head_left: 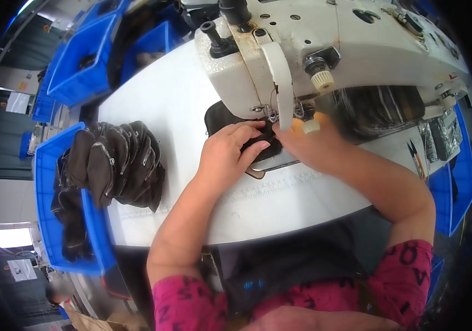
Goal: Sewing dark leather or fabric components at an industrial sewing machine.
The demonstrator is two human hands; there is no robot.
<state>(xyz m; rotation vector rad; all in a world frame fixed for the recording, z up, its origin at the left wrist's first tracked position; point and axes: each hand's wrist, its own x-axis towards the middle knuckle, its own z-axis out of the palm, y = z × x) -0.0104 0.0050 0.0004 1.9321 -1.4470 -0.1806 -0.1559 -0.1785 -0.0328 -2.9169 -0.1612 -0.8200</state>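
Beneath the needle area of a white sewing machine (236,83) lies a dark brown fabric piece (220,117) with rounded corners. My left hand (227,149) grips the fabric, its thumb and fingers pinched together over a dark fold just in front of the presser foot. From the other side, my right hand (313,142) holds the same fabric close to the needle. Its fingertips are partly hidden by the machine's white guard and the cloth. A small light-edged tab (255,173) sticks out below the fabric, near my left thumb.
A pile of dark zippered pouches (115,163) sits at the table's left edge, beside a blue bin (97,237) with more dark pieces. Other blue bins (81,71) stand at the back left. Dark flat pieces (382,107) and thin pointed tools (416,160) lie right.
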